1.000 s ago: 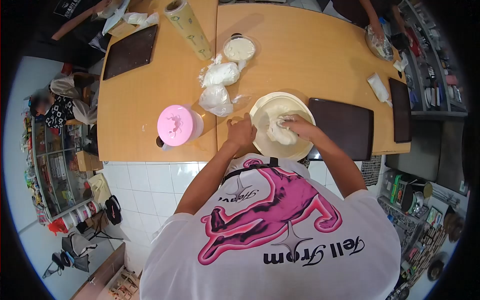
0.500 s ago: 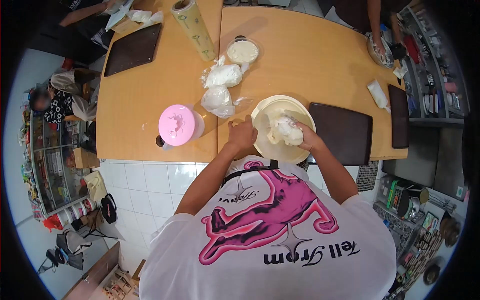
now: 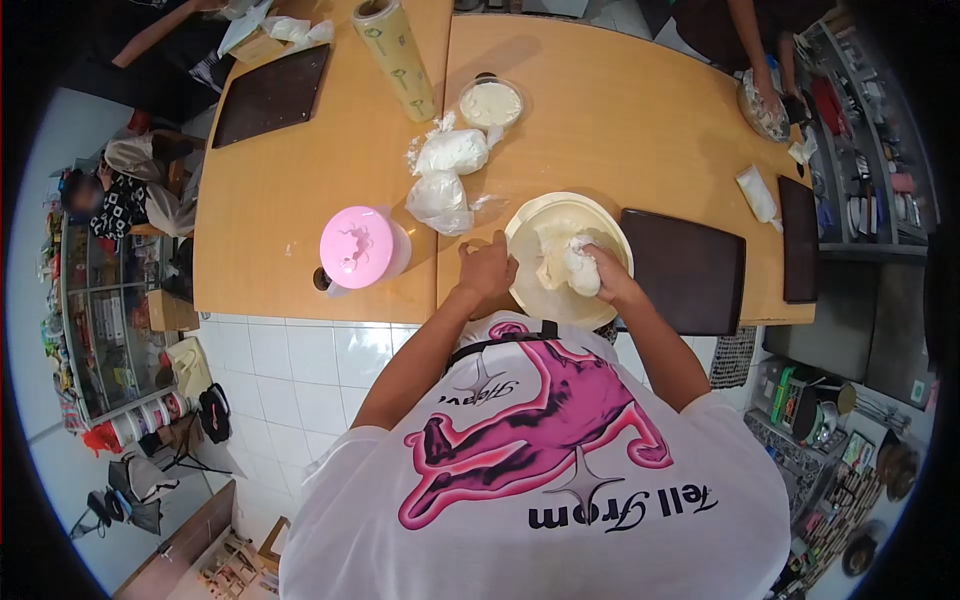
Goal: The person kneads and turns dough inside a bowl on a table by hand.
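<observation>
A cream-coloured mixing bowl point(image 3: 525, 222) stands at the table's front edge, with a floury lump of dough point(image 3: 580, 270) inside it. My right hand point(image 3: 612, 280) reaches in over the right rim, its fingers closed around the lump. At the left rim, my left hand point(image 3: 487, 268) grips the bowl with partly curled fingers. Some softer, yellowish mixture point(image 3: 550, 268) shows in the bowl left of the dough. Just beyond my left hand lie a knotted plastic bag of white powder point(image 3: 440, 203) and a second white bag point(image 3: 452, 152) with powder spilled beside it.
A dark tray point(image 3: 683, 270) sits right of the bowl, and a pink-lidded container point(image 3: 360, 248) stands to the left. Farther back are a tub of white powder point(image 3: 491, 103) and a roll of plastic wrap point(image 3: 398, 65). Another person's hand point(image 3: 765, 95) works in a bowl at the far right.
My right hand has turned and shifted slightly with the dough, which now looks more upright and compact. My left hand stays at the bowl's rim. The view has moved a little.
</observation>
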Available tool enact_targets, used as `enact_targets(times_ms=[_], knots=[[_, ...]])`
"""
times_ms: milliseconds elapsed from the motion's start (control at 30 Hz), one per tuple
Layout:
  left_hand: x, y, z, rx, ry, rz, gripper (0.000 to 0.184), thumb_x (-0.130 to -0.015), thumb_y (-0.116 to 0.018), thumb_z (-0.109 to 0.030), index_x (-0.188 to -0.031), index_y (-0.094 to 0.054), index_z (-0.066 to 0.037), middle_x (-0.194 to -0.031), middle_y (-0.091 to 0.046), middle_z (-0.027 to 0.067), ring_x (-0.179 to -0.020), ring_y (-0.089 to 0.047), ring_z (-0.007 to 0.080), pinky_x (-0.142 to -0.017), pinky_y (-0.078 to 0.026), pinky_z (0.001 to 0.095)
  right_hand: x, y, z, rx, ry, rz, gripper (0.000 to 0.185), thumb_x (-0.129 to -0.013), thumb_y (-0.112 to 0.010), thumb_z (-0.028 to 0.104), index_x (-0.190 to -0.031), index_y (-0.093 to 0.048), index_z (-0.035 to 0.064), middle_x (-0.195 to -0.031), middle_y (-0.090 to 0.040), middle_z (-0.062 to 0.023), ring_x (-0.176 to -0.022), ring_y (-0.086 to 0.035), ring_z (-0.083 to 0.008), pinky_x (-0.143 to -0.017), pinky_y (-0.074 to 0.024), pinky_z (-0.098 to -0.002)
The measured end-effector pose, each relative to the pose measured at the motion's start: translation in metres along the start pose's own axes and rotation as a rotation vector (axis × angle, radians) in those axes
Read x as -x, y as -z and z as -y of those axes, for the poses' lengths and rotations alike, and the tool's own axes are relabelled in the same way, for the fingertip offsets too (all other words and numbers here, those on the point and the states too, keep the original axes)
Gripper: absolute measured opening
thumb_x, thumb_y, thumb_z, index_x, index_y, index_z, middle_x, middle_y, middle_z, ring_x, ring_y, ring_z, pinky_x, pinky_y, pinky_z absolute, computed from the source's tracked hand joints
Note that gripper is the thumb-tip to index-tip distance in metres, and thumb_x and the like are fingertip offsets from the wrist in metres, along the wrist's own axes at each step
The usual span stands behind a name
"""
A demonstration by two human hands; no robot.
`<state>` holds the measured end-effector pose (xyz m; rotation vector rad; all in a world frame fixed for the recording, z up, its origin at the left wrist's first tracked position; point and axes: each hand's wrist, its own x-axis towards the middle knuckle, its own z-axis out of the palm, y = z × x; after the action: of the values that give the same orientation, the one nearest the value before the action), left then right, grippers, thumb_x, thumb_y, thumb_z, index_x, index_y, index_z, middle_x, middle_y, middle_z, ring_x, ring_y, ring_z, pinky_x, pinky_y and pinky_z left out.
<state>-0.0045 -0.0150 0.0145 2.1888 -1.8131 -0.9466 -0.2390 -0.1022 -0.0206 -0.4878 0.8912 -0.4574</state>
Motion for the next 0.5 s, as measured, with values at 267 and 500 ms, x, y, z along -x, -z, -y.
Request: enact_targets(times_ms=[267,500], knots=[[0.001,0.002,-0.001,-0.002,-0.012,-0.001,0.036,-0.085,-0.052,-0.025,-0.105,-0.04,0.002,-0.078,-0.064,0.0245,-0.08,-0.064,0.0398,-0.094,-0.03,0.0621,0.011,-0.015,0.006,-0.156,0.005,0.009,0.034,-0.092,-0.044,0.017,-0.122,-0.048,0.0003,-0.113,-0.06,-0.0116,-0.101,-0.062,-0.0239,-0.087,-0.0519,-0.0376],[0.001,0.003,-0.002,-0.018,-0.001,0.011,0.036,-0.085,-0.052,-0.025,-0.105,-0.04,0.002,-0.079,-0.064,0.0251,-0.081,-0.064,0.0404,-0.094,-0.03,0.0613,0.002,-0.019,0.002,-0.238,-0.044,0.032,0.034,-0.095,-0.045,0.024,-0.121,-0.049,0.0024,-0.113,-0.059,-0.0107,-0.102,-0.061,-0.0227,-0.089,-0.0509,-0.0371]])
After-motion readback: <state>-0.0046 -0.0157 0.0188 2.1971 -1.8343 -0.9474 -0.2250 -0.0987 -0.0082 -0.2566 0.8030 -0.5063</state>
